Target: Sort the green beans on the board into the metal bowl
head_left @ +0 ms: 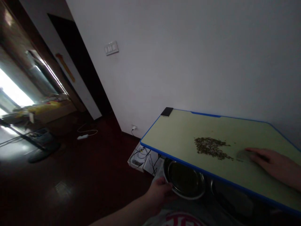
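Note:
My left hand (158, 195) is closed on the near-left rim of a round, shiny metal basin (197, 196), which sits low beneath the near edge of a pale green board (171, 133) with a blue border. Much of the basin's inside is dark. On the board lies a spread-out patch of small brown-green grains or seeds (209, 147). To its right, my right hand (274, 161) is closed on a thin, see-through piece (243, 155) that is blurred, so its exact kind cannot be made out. Its left edge is near the tail of the patch.
A black phone-like slab (166, 111) lies at the board's far-left corner, by the white wall. A second dark round vessel (232, 201) shows below the near edge. White boxes with cables (141, 158) stand on the floor, and a power strip (82, 137) lies farther left.

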`<action>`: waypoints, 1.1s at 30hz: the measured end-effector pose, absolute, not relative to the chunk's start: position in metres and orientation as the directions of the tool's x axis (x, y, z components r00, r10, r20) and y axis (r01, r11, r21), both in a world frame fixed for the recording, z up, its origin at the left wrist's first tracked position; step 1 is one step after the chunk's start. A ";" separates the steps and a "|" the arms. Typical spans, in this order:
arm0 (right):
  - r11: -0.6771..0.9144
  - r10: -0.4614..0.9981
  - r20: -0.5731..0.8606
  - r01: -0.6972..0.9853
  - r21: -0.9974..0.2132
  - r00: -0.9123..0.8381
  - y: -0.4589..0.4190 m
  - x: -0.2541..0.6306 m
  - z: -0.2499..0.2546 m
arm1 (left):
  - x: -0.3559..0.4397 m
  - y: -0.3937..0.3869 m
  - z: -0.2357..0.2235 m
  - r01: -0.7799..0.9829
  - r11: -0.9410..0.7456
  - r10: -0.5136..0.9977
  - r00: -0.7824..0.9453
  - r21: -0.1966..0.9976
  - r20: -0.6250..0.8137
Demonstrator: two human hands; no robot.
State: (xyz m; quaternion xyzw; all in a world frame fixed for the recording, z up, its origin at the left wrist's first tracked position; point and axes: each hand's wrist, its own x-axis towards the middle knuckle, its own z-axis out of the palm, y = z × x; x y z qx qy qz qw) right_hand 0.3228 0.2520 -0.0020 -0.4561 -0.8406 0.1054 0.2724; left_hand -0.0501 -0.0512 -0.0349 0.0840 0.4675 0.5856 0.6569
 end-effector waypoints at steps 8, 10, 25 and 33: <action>0.477 0.875 0.302 0.784 -0.397 -0.379 0.232 0.311 0.011 | -0.055 -0.056 -0.031 -0.614 0.336 0.861 -0.108 0.715 -0.498; 0.482 0.872 0.291 0.794 -0.371 -0.393 0.224 0.307 0.018 | -0.056 -0.057 -0.030 -0.602 0.357 0.860 -0.086 0.715 -0.502; 0.467 0.879 0.270 0.821 -0.329 -0.393 0.206 0.295 0.035 | -0.054 -0.049 -0.031 -0.633 0.341 0.829 -0.147 0.695 -0.540; 0.455 0.886 0.264 0.828 -0.329 -0.382 0.203 0.293 0.038 | -0.053 -0.050 -0.024 -0.632 0.351 0.849 -0.096 0.691 -0.519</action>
